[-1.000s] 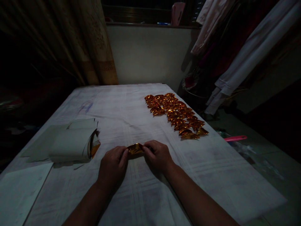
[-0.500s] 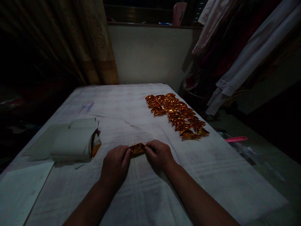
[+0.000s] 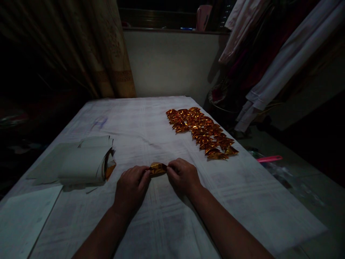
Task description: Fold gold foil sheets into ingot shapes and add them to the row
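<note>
A small gold foil paper ingot is stretched between my two hands, just above or on the cloth. My left hand pinches its left end, thumb toward me. The right end is pinched by my right hand. The ingot's middle bulges, and its pinched tips are hidden in my fingers. Several finished-looking gold foil ingots lie in rows at the right side of the table. On the left rests a folded stack of paper sheets, with a gold foil corner showing at its right end.
A pale checked cloth covers the table. A white sheet lies at the near left. Clothes hang beyond the right edge. On the sill stands a pink jug. A pink handle shows beside the table.
The gold foil piece has gone from a boxy, flat-topped shape to a rounder one with a raised middle. Both hands keep their pinch, with the right hand shifted slightly. The view moved a little.
</note>
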### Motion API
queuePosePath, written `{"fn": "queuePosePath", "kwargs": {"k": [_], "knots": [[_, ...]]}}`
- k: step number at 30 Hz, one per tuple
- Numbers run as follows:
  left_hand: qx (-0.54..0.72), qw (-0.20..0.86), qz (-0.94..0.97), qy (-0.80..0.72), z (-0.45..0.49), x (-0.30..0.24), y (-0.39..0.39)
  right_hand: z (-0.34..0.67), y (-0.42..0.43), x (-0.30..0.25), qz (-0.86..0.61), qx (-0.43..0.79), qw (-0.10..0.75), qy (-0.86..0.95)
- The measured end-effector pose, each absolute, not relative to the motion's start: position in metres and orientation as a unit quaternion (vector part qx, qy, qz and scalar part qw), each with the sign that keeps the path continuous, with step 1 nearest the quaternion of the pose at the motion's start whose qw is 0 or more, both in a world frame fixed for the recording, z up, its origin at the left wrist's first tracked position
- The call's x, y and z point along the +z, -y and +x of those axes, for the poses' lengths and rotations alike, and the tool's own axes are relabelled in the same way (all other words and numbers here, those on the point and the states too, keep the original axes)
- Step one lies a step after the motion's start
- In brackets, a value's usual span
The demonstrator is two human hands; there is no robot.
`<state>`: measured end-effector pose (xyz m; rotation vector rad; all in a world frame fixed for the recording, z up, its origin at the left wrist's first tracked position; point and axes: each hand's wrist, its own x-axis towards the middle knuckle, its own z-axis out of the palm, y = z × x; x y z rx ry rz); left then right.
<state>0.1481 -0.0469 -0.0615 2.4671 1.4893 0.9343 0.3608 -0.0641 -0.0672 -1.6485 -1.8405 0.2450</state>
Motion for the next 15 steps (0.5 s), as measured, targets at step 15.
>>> {"fn": "queuePosePath", "kwargs": {"k": [15], "knots": [[0.331,0.150,0.763,-0.535,0.144,-0.061,0.042,0.427,0.002,-0.027,-0.752,-0.087,0.234,0.610]]}}
